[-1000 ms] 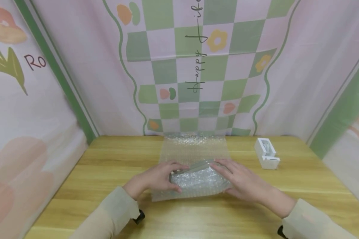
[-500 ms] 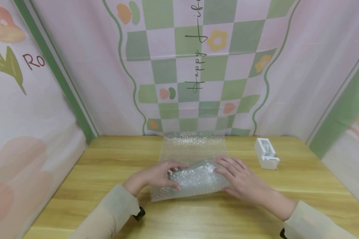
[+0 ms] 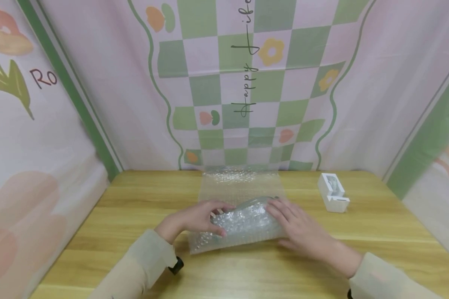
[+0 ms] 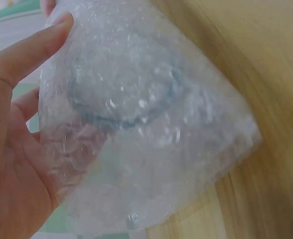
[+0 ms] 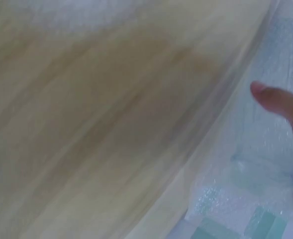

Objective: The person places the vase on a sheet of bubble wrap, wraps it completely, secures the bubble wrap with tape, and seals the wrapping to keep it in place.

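While the left hand (image 3: 202, 218) curls thumb and fingers, half open, round one end of a single bubble-wrap roll (image 3: 247, 224), the right hand (image 3: 303, 228) holds the other end, fingers bent over the top. One round bluish rim (image 4: 129, 122) shows through near the left hand. Beyond both hands, one flat stretch of wrap (image 3: 243, 187) covers the table (image 3: 142, 199); one white tape dispenser (image 3: 336, 204) stands past the right hand.

The wood-grained tabletop (image 3: 134, 203) is enclosed by fabric: behind its far edge, a pale backdrop (image 3: 269, 85) is printed with green checks and flowers; beyond its side edges, a left hanging (image 3: 41, 151) and right hanging (image 3: 441, 199) are green-banded.
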